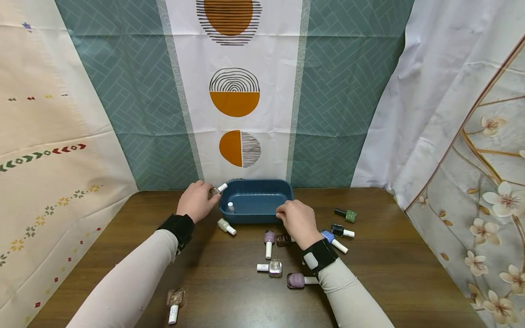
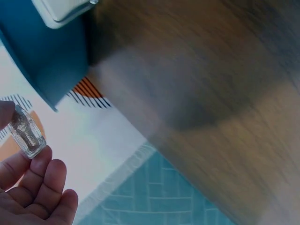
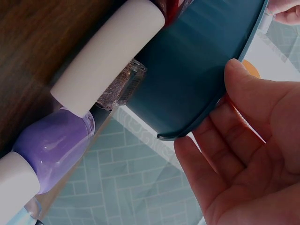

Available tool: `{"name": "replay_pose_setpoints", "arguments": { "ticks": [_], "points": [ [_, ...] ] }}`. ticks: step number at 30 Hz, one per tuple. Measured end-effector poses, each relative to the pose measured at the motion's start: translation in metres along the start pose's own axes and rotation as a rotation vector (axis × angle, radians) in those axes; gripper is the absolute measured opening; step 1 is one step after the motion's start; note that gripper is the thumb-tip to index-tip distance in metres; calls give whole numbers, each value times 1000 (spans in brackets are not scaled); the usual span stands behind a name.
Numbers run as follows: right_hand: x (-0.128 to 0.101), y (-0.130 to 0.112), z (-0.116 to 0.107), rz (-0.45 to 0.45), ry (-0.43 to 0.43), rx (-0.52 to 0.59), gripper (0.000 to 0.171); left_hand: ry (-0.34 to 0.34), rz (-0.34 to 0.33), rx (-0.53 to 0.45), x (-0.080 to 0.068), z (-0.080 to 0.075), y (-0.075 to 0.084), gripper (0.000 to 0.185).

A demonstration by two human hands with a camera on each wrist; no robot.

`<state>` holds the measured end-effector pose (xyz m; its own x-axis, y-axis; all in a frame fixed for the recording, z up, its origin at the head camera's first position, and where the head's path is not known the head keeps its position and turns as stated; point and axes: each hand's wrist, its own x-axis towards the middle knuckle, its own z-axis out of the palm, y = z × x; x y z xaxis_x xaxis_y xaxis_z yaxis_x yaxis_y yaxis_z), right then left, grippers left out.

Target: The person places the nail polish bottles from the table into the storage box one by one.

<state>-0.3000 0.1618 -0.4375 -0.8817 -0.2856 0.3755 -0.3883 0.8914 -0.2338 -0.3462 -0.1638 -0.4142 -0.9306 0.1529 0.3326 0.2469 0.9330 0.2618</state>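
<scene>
Table (image 1: pixel 393 278) of brown wood under bottles (image 1: pixel 295 280), patterned cloths (image 1: pixel 348 82) behind

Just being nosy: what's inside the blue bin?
One white-capped bottle is inside the bin, at its left end. The near wall hides the strip behind it, and the right fingers cover the near right corner.

dark blue bin (image 1: pixel 256 219) – green bottle (image 1: pixel 350 216), black cap (image 1: pixel 340 212) – brown table (image 1: pixel 229 296), teal cloth (image 1: pixel 123 91) with pale brick lines
</scene>
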Motion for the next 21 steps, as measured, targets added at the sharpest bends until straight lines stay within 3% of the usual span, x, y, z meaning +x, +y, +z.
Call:
{"name": "replay_pose_setpoints", "arguments": {
  "ticks": [12, 21],
  "points": [
    [0, 0, 0, 4, -6, 5, 7, -29, 84, 7, 3, 8, 36, 27],
    [1, 0, -1, 1, 3, 7, 7, -59, 110, -11, 3, 14, 58, 24]
  ]
}}
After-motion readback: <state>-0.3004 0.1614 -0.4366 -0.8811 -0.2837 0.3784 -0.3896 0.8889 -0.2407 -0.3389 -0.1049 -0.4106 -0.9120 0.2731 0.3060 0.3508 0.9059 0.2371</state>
